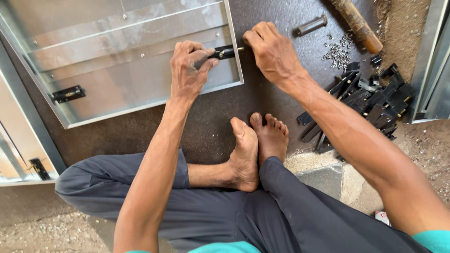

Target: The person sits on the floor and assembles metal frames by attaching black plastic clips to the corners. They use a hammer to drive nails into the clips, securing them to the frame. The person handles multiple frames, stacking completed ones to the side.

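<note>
Gripping black bolt latch (224, 52) w/ closed left hand (188, 70) fingers at metal frame (140, 61) right edge; right hand (272, 51) fingers curled, pressing frame rim, nothing visibly held

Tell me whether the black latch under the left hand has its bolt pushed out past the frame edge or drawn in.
Out: the black latch shows a brass tip beyond the metal frame edge.
</note>
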